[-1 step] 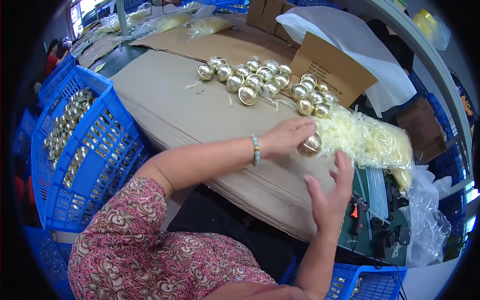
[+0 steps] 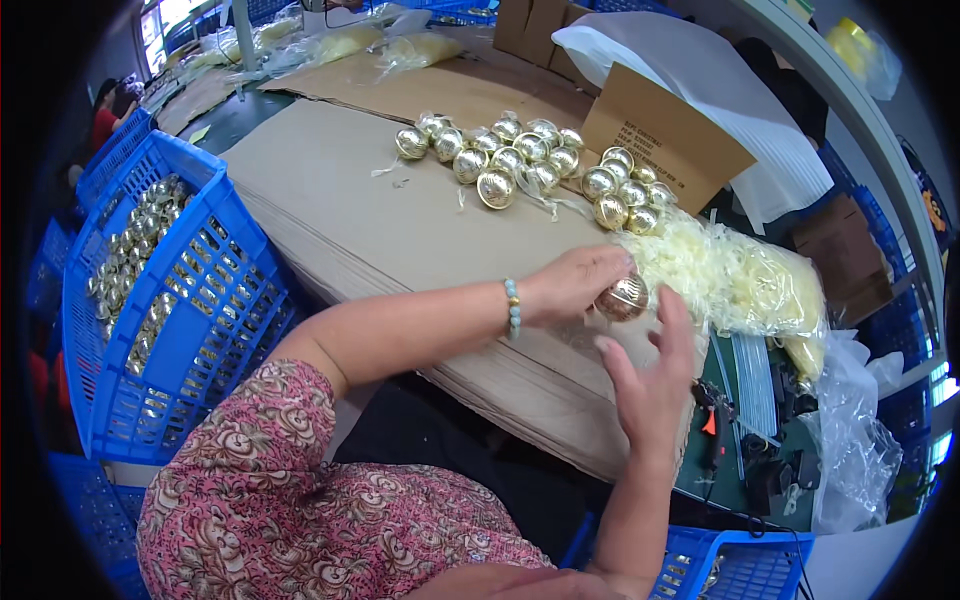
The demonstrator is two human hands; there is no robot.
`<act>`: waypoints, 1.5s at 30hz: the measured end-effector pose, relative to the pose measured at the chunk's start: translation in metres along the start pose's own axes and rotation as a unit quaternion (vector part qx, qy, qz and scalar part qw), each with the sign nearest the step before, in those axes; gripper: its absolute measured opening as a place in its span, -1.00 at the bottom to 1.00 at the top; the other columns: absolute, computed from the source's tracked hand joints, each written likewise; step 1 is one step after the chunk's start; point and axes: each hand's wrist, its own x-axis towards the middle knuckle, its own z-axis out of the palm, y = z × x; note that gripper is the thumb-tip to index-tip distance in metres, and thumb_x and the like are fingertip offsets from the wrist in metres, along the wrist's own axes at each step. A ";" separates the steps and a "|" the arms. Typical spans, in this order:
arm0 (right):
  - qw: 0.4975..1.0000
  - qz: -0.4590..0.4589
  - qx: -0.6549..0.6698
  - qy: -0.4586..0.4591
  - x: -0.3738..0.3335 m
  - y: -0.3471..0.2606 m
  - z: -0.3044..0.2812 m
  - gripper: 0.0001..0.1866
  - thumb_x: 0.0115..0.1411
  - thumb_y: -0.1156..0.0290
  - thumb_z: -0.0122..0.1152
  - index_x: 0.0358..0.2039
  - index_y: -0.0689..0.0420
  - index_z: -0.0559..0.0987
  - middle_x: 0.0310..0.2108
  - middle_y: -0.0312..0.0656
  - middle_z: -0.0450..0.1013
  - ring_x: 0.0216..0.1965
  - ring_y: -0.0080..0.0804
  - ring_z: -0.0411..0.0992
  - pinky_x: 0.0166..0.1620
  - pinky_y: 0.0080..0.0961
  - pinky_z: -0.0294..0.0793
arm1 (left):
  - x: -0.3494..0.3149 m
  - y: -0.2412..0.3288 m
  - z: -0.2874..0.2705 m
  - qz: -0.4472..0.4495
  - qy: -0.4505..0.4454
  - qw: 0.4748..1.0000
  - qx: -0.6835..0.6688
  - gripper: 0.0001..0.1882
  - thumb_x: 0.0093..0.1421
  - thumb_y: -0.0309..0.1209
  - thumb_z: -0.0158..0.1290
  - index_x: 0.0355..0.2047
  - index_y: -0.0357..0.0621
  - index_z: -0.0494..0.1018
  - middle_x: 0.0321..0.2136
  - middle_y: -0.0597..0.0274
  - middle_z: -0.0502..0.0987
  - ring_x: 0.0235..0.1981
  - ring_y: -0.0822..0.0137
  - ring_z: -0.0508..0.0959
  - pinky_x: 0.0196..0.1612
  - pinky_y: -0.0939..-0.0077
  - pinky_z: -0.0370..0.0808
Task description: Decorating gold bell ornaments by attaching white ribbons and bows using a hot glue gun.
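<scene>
My left hand, its fingers curled closed, grips the shiny gold ridged ball at its upper left side. My right hand holds nothing: thumb and fingers are spread wide, just beside the ball on its right and nearer my body. The ball is located over the stack of flat brown cardboard sheets. Just beyond the ball and to its right lies a loose heap of pale yellow shredded filler. Farther beyond the ball, to its left, sits a cluster of shiny round gold ornaments. Right of the ball and nearer me is a black hand tool with an orange part. Well left of the ball stands a blue slotted plastic crate containing further gold ornaments.
</scene>
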 end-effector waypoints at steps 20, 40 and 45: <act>0.965 0.075 0.248 0.038 -0.004 0.018 -0.007 -0.74 0.18 0.34 0.18 -0.22 0.28 0.56 -0.29 -0.25 0.47 -0.39 -0.63 0.31 -0.27 -0.66 0.32 | -0.018 0.003 0.015 -0.114 -0.019 0.961 -0.250 -0.61 0.26 0.00 -0.09 -0.25 -0.07 0.45 -0.40 0.32 0.56 -0.38 0.50 0.55 -0.35 0.54 0.50; 0.908 0.186 0.376 -0.008 -0.009 0.006 0.003 -0.85 0.14 0.49 0.21 -0.28 0.25 0.55 -0.34 -0.29 0.45 -0.28 -0.62 0.34 -0.15 -0.68 0.31 | -0.037 0.008 0.016 -0.120 -0.009 0.969 -0.217 -0.65 0.21 -0.02 -0.01 -0.27 -0.03 0.45 -0.39 0.38 0.50 -0.43 0.55 0.50 -0.43 0.68 0.45; 0.891 0.179 0.416 -0.001 -0.008 0.011 0.004 -0.89 0.12 0.56 0.19 -0.31 0.26 0.51 -0.32 -0.25 0.45 -0.26 -0.58 0.36 -0.12 -0.64 0.33 | -0.041 0.015 0.025 -0.107 0.052 0.970 -0.212 -0.61 0.21 0.00 -0.01 -0.28 -0.07 0.46 -0.43 0.38 0.52 -0.41 0.55 0.51 -0.36 0.62 0.49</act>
